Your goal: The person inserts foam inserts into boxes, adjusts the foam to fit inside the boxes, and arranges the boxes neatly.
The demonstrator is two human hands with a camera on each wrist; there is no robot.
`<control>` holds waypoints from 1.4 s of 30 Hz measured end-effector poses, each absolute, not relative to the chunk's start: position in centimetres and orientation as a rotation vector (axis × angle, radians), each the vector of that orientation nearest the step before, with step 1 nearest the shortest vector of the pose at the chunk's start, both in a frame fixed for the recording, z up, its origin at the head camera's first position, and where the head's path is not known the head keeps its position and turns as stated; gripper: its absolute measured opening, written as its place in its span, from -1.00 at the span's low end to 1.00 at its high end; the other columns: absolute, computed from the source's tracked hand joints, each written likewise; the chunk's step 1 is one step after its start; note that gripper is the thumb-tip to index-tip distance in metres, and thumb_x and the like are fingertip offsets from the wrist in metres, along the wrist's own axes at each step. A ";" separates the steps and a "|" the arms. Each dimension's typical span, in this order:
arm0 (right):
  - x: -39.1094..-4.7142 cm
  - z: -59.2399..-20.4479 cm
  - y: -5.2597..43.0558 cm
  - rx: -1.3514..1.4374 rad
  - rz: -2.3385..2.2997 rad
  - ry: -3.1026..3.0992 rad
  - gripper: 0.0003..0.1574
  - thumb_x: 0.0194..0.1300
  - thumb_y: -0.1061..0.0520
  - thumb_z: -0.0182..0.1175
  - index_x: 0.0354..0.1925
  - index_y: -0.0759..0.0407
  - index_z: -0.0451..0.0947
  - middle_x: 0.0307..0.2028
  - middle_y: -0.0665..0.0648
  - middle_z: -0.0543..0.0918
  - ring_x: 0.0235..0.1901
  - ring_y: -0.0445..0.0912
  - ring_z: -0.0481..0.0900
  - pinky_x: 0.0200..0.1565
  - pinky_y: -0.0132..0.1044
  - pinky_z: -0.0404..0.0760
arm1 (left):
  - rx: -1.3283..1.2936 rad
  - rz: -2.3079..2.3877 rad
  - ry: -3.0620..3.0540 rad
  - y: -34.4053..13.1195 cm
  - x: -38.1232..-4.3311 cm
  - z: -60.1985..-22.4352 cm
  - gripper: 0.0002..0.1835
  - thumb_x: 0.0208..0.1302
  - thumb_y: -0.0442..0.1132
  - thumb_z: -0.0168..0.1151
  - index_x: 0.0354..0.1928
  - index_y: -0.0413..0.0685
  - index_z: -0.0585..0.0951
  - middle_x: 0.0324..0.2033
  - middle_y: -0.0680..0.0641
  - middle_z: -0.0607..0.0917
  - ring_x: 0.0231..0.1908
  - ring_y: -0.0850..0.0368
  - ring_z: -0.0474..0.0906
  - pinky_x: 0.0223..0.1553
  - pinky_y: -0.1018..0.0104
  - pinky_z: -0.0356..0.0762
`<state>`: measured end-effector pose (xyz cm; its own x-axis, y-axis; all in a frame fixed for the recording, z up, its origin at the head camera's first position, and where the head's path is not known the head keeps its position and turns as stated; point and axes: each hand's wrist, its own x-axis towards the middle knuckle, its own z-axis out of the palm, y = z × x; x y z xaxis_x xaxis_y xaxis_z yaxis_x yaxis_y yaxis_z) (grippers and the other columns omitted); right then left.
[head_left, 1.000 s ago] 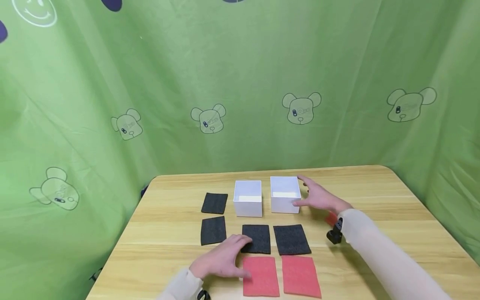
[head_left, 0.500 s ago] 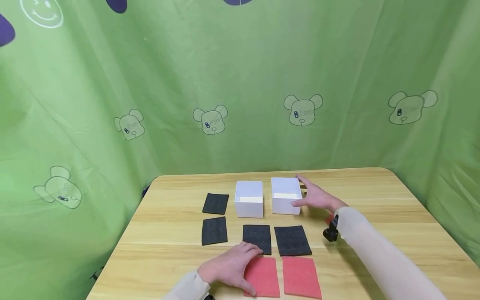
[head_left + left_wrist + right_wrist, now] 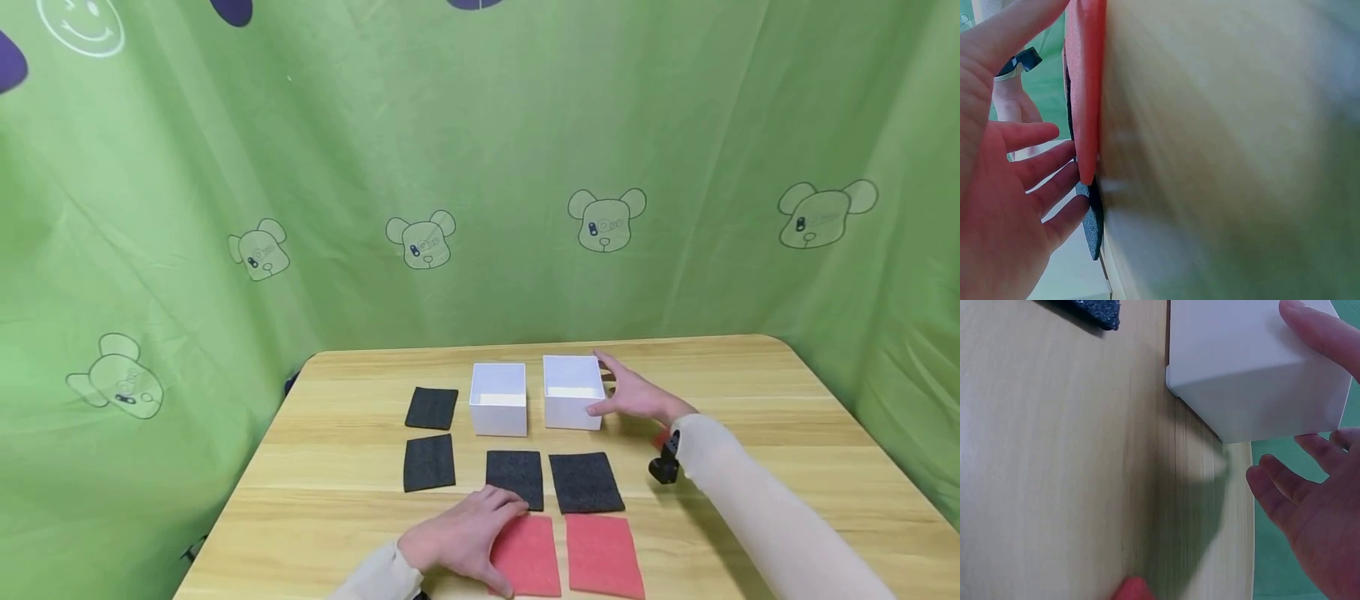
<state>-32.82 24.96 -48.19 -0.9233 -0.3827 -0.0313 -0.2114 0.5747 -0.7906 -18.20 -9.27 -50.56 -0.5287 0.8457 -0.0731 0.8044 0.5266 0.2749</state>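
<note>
My left hand [image 3: 465, 533] lies over the left red foam square [image 3: 531, 558], its fingertips at the far edge and its thumb at the near one. The left wrist view has those fingers loosely straight beside the red edge [image 3: 1085, 94], with a black square [image 3: 1092, 225] just beyond. At the back, my right hand [image 3: 637, 396] holds the right-hand white open-topped box [image 3: 572, 412] by its side. Its thumb presses the front wall and a finger reaches the rear edge, while the other fingers stay off it in the right wrist view.
A second white box [image 3: 500, 419] stands left of the held one. Black squares lie in front [image 3: 587, 482] and at the left [image 3: 429, 462]. Another red square [image 3: 603, 554] is near the front edge; a red piece [image 3: 661, 439] shows partly behind the right wrist. Green curtains surround the wooden table.
My left hand has moved right and slightly nearer, from the red square's left side to over it. It stays still in the last half second. The right hand keeps its place at the box.
</note>
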 end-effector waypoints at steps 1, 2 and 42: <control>-32.8 -48.2 25.0 -0.496 -1.268 2.609 0.53 -0.08 -0.10 0.48 0.47 0.23 -0.37 0.40 0.44 -0.08 0.34 0.34 -0.07 0.26 0.27 -0.04 | 1.395 0.314 2.571 -9.3 -18.3 -50.5 0.02 -0.09 0.43 0.27 0.36 0.02 0.26 0.23 0.10 0.32 0.17 0.24 0.21 0.15 0.39 0.28; -32.8 -48.2 25.0 -0.498 -1.265 2.610 0.52 -0.08 -0.10 0.48 0.47 0.23 -0.37 0.40 0.44 -0.08 0.34 0.34 -0.07 0.26 0.27 -0.04 | 1.382 0.321 2.576 -9.3 -18.3 -50.5 0.01 -0.07 0.42 0.26 0.36 0.01 0.26 0.24 0.10 0.32 0.18 0.23 0.21 0.16 0.38 0.28; -33.6 -48.8 25.5 -0.512 -1.308 2.543 0.55 -0.12 -0.04 0.52 0.47 0.22 -0.37 0.34 0.48 0.06 0.27 0.35 0.10 0.21 0.24 0.16 | 1.179 0.216 2.737 -9.9 -24.3 -50.7 -0.07 0.02 0.20 0.36 0.36 -0.09 0.26 0.27 -0.06 0.34 0.26 0.05 0.23 0.27 0.21 0.20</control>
